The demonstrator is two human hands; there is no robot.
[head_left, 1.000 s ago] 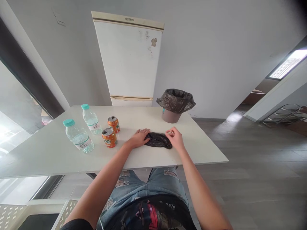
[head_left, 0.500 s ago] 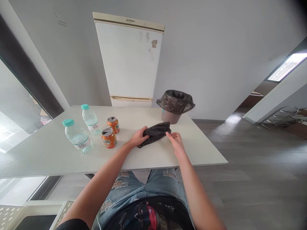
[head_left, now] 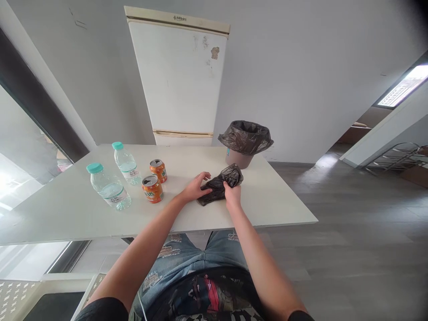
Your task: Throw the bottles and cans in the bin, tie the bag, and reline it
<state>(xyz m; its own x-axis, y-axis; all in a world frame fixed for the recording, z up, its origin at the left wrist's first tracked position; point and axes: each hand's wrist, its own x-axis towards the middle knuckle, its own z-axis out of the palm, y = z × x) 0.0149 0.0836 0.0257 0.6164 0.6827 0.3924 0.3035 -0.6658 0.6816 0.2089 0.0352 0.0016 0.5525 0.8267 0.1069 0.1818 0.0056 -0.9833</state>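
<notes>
A crumpled black plastic garbage bag (head_left: pixel 216 189) lies over the white table (head_left: pixel 187 218). My right hand (head_left: pixel 233 195) grips it near its right end, thumb on top and fingers curled around it. At the bag's left end is my left hand (head_left: pixel 195 187), open, its thumb and fingers spread apart; the thumb reaches the bag's edge, and I cannot tell how firmly it touches. Just behind the bag stands a grey-brown trash bin (head_left: pixel 238 158) lined with another black bag (head_left: pixel 245 141), which is folded over its rim.
Two orange cans (head_left: pixel 153 189) with opened tops stand left of my hands. Further left are two clear plastic bottles (head_left: pixel 110 189) with teal caps, upright. A white refrigerator (head_left: pixel 177 80) rises behind the table. The table's right edge (head_left: pixel 294 191) borders the grey floor.
My right hand has moved left and closed around the bag, which is now more bunched at its right end. My left hand has let go and spread its fingers.
</notes>
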